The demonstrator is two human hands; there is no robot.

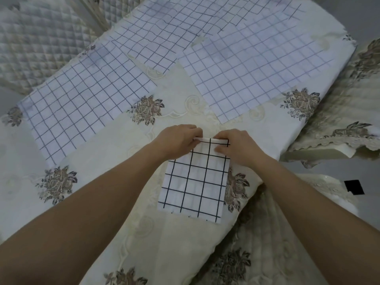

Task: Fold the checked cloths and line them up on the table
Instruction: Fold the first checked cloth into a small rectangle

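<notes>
A white cloth with a dark check (195,182) lies folded into a narrow rectangle on the table in front of me. My left hand (176,141) pinches its far left corner, and my right hand (238,146) grips its far right corner with the thumb on top. The far edge is turned over into a small fold between my hands. Several unfolded checked cloths lie flat farther back: one at the left (82,112), one at the right (246,79), and others overlapping behind them (164,31).
The table carries a cream cloth with brown flower motifs (148,110). Quilted chair backs (39,44) stand at the far left. A cushioned seat with a lace edge (339,124) sits at the right, beyond the table's right edge.
</notes>
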